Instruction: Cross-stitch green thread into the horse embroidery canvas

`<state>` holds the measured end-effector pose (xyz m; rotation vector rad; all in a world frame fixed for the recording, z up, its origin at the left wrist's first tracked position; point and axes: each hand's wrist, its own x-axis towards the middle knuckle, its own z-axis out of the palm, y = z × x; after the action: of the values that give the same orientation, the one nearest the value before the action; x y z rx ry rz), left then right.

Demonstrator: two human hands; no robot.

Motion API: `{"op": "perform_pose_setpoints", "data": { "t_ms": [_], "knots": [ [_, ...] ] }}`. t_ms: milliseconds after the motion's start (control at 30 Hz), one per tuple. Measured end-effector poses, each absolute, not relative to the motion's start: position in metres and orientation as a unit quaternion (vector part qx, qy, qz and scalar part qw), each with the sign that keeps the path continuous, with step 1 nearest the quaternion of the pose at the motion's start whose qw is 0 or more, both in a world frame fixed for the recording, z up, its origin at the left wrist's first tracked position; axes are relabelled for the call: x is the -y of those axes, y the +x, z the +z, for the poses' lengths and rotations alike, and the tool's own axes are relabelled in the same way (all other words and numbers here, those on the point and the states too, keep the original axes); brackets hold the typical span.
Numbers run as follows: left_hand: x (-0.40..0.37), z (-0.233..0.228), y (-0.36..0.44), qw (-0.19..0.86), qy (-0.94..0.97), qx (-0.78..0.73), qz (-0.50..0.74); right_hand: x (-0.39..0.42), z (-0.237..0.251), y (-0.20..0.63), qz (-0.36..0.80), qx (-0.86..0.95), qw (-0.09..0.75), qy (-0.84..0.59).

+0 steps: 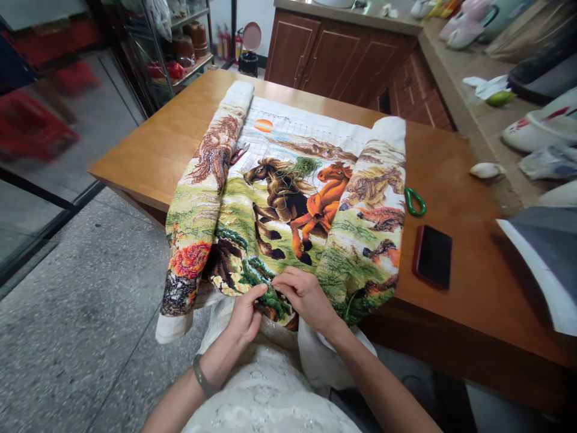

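Note:
A large cross-stitch cloth (288, 231) with running horses lies over the table's near edge and into my lap, its two sides rolled up. My left hand (246, 313) grips the near edge, thumb on top and the other fingers mostly underneath. Right beside it, my right hand (306, 294) is closed in a pinch at the green stitched part; whatever sits between the fingertips is too small to make out. A loose tangle of green thread (307, 166) rests on the horses. Small red-handled snips (238, 154) lie by the left roll.
On the wooden table (469, 180), right of the cloth, are a green loop-shaped handle (415, 202) and a phone (433, 257) in a dark red case. A cluttered counter (473, 102) runs along the right. A metal shelf (175, 48) stands behind, at the left.

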<state>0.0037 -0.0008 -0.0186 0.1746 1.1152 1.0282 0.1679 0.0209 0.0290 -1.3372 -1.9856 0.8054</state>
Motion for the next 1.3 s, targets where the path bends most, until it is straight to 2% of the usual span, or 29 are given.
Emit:
{"op": "perform_pose_setpoints", "data": {
  "t_ms": [233, 733, 1300],
  "knots": [
    [0.001, -0.019, 0.005, 0.724, 0.072, -0.496, 0.474, -0.02, 0.032, 0.165, 0.316, 0.742, 0.318, -0.499],
    [0.0, -0.012, 0.005, 0.727, 0.079, -0.499, 0.466, -0.022, 0.034, 0.172, 0.325, 0.745, 0.282, -0.509],
    [0.0, -0.014, 0.005, 0.724, 0.083, -0.511, 0.456, -0.021, 0.032, 0.161, 0.31, 0.734, 0.31, -0.519]
  ]
}}
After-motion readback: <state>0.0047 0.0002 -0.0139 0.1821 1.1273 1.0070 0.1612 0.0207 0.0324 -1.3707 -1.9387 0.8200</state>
